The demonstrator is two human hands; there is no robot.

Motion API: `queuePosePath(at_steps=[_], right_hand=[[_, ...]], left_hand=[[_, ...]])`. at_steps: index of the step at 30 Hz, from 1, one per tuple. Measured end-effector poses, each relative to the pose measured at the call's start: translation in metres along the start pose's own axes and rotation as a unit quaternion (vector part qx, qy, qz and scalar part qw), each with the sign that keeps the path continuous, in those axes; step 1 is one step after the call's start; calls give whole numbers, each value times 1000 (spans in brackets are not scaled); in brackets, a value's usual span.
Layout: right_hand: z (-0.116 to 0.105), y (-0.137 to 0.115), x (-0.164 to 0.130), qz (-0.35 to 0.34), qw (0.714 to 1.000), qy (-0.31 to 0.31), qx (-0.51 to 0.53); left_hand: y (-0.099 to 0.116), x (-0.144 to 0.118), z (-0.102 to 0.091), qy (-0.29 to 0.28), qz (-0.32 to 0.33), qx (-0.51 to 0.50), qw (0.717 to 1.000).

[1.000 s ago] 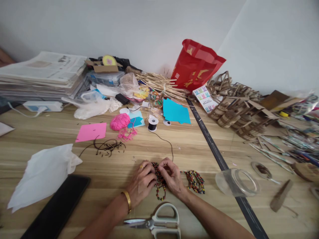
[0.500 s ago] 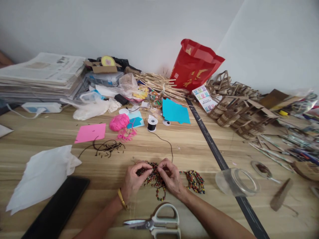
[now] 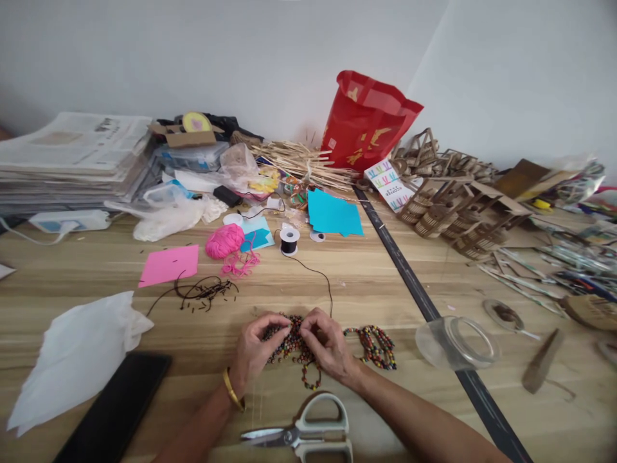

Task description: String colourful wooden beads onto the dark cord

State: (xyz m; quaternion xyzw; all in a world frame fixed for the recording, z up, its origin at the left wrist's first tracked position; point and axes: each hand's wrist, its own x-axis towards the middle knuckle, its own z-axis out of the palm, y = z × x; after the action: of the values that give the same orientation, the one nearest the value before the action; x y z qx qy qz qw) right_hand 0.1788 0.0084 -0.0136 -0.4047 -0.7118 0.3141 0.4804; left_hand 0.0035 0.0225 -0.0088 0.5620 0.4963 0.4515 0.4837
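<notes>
Left hand (image 3: 255,347) and right hand (image 3: 328,344) pinched together on multicoloured bead strands (image 3: 294,339) lying on the wooden worktop (image 3: 366,283), scissors (image 3: 308,431) just nearer, black thread spool (image 3: 289,241) beyond, newspaper stack's (image 3: 72,151) print too blurred to read

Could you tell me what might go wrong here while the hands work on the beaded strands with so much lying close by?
Both hands, left hand and right hand, pinch the beaded strands; a slip could scatter beads across the wooden table. The black cord runs to a spool that a tug might topple. The scissors lie just beneath the forearms and could be knocked.
</notes>
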Motion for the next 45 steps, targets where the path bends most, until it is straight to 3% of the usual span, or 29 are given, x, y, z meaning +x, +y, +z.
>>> queuePosePath(at_steps=[45], right_hand=[[-1,9,1,-30,1000,3,0]], left_hand=[[11,5,-3,-31,-32,28,999]])
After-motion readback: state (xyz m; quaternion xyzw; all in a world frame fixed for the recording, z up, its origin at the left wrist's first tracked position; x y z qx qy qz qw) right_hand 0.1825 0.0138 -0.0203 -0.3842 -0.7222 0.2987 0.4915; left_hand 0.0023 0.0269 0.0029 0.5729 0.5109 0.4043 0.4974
